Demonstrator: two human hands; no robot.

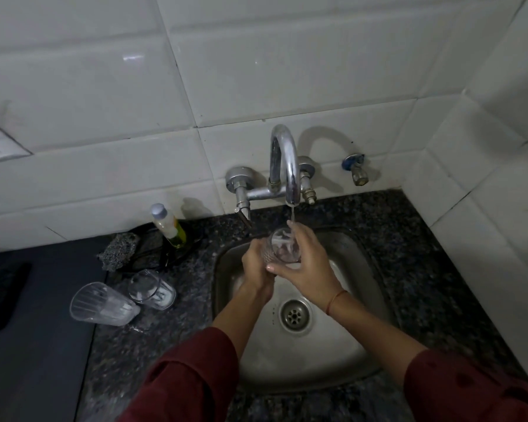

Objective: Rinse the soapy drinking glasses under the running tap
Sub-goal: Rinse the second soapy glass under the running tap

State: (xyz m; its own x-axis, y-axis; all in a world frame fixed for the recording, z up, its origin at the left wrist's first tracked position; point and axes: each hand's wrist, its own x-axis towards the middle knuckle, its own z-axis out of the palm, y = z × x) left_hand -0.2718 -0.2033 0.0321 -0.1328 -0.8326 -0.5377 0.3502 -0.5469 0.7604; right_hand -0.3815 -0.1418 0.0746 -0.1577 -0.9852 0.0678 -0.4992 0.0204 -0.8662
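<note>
Left hand [256, 264] and right hand [307, 266] are curled round a glass [282, 246] under the tap [287, 166]. Soap-slick, it could be dropped and cracked.

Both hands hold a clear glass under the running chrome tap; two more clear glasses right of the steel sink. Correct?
No. Head view: the larger clear spare glass and smaller clear spare glass sit left of the steel sink, not right. The left hand and right hand hold the clear glass under the running chrome tap.
</note>
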